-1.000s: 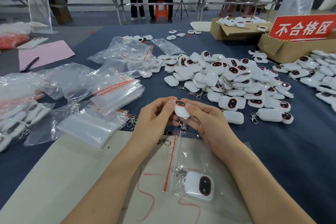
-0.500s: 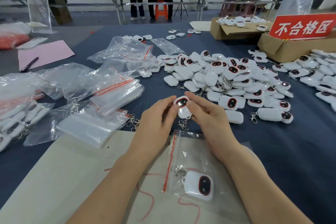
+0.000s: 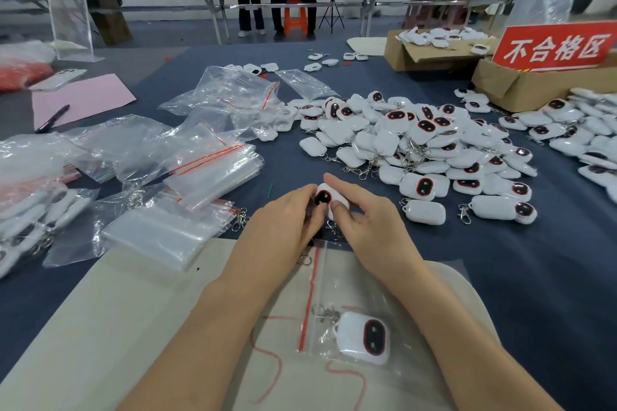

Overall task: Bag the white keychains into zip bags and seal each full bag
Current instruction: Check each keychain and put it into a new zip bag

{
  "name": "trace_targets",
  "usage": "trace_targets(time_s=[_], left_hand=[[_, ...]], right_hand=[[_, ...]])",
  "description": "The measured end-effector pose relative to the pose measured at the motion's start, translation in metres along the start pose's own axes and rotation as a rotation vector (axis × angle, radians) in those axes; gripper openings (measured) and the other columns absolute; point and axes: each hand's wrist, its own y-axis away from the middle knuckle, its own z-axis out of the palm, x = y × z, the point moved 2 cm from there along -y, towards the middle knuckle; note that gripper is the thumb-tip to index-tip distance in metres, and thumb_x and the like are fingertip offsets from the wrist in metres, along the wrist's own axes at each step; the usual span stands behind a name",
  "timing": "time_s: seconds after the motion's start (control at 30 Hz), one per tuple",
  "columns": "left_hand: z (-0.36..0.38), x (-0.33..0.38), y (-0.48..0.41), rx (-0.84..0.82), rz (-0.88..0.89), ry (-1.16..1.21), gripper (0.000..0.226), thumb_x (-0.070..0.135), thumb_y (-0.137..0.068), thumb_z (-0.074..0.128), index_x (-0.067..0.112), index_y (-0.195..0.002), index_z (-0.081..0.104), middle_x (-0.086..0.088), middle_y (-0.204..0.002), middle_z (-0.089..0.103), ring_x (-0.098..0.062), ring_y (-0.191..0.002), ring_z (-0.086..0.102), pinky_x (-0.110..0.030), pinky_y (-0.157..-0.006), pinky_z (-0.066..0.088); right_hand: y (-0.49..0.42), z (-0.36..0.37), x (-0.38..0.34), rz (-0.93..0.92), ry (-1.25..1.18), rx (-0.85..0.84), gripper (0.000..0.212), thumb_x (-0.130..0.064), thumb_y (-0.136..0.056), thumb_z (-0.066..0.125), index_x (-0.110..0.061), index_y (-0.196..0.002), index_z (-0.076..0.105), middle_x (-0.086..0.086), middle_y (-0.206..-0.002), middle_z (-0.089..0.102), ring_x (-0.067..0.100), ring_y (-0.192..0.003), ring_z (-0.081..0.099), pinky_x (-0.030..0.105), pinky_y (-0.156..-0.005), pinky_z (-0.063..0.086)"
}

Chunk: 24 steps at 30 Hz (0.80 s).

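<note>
Both hands hold one white keychain (image 3: 325, 197) with a dark red-rimmed face above the table's middle. My left hand (image 3: 283, 227) pinches its left side, and my right hand (image 3: 364, 220) pinches its right side; its metal clasp hangs below. Under my wrists lies a clear zip bag (image 3: 354, 304) with a red seal strip, and one white keychain (image 3: 367, 337) sits inside it. A large heap of loose white keychains (image 3: 427, 143) covers the blue cloth to the right.
Stacks of empty zip bags (image 3: 207, 170) lie at the left, filled bags (image 3: 30, 210) at the far left. Cardboard boxes (image 3: 521, 83) with a red sign (image 3: 554, 47) stand at the back right. A beige mat (image 3: 117, 327) lies under my arms. Two people stand behind a far table.
Both hands have moved slightly away from me and lower with the keychain, turning it so its dark face points more to the left.
</note>
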Motion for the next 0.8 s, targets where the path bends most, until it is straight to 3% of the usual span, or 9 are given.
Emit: trace_targets(time_s=[0.1,0.23,0.3,0.47,0.57,0.67,0.8], left_hand=[[-0.0004,0.0037,0.0006,-0.014,-0.014,-0.025,0.024,0.032,-0.102,0.050,0.020,-0.122,0.058,0.002,-0.096,0.072,-0.028,-0.082,0.066,-0.045,-0.072,0.052],[0.0007,0.0037,0.0004,-0.031,-0.037,-0.059,0.018,0.033,-0.102,0.053,0.022,-0.116,0.057,0.007,-0.087,0.067,-0.022,-0.078,0.062,-0.033,-0.065,0.043],[0.0006,0.0022,-0.0003,-0.043,-0.040,-0.060,0.016,0.034,-0.102,0.053,0.021,-0.111,0.057,0.009,-0.080,0.061,-0.021,-0.072,0.056,-0.033,-0.063,0.042],[0.0011,0.0013,0.0007,-0.034,-0.027,-0.068,0.019,0.037,-0.099,0.049,0.020,-0.103,0.055,0.007,-0.073,0.059,-0.022,-0.066,0.053,-0.037,-0.060,0.042],[0.0016,0.0012,0.0001,-0.027,-0.028,-0.098,0.030,0.043,-0.095,0.041,0.019,-0.104,0.056,0.007,-0.073,0.060,-0.020,-0.065,0.050,-0.037,-0.059,0.042],[0.0023,0.0000,0.0000,-0.031,-0.032,-0.104,0.033,0.045,-0.094,0.039,0.020,-0.104,0.056,0.007,-0.072,0.060,-0.019,-0.065,0.052,-0.036,-0.058,0.042],[0.0049,-0.0043,0.0000,-0.017,-0.058,0.048,0.024,0.038,-0.100,0.050,0.026,-0.118,0.059,0.011,-0.094,0.069,-0.010,-0.082,0.062,-0.027,-0.072,0.047]], right_hand=[[0.0003,-0.0004,-0.0006,0.005,0.042,-0.005,0.042,-0.012,-0.100,0.057,-0.027,-0.139,0.060,0.002,-0.095,0.076,0.013,-0.075,0.067,0.025,-0.076,0.052],[-0.0002,-0.0011,0.0017,-0.035,0.144,-0.010,0.040,-0.012,-0.098,0.059,-0.026,-0.136,0.063,-0.021,-0.056,0.059,0.002,-0.055,0.052,0.012,-0.061,0.039],[-0.0006,-0.0014,0.0026,-0.041,0.180,-0.007,0.040,-0.013,-0.098,0.059,-0.026,-0.135,0.064,-0.015,-0.050,0.051,0.004,-0.053,0.048,0.013,-0.059,0.037],[0.0010,-0.0002,-0.0017,-0.064,0.215,0.004,0.040,-0.015,-0.097,0.061,-0.030,-0.134,0.065,-0.008,-0.059,0.054,0.006,-0.063,0.056,0.015,-0.064,0.043],[0.0016,0.0007,-0.0012,-0.086,0.211,0.019,0.040,-0.015,-0.096,0.062,-0.031,-0.133,0.066,0.003,-0.069,0.064,0.017,-0.072,0.062,0.036,-0.077,0.052],[0.0012,0.0017,-0.0002,-0.098,0.199,0.013,0.039,-0.015,-0.096,0.062,-0.029,-0.132,0.066,0.009,-0.077,0.071,0.024,-0.080,0.068,0.043,-0.082,0.053],[-0.0010,-0.0008,0.0051,-0.021,0.052,0.010,0.039,-0.013,-0.099,0.059,-0.029,-0.134,0.065,-0.004,-0.097,0.078,0.016,-0.091,0.072,0.033,-0.087,0.056]])
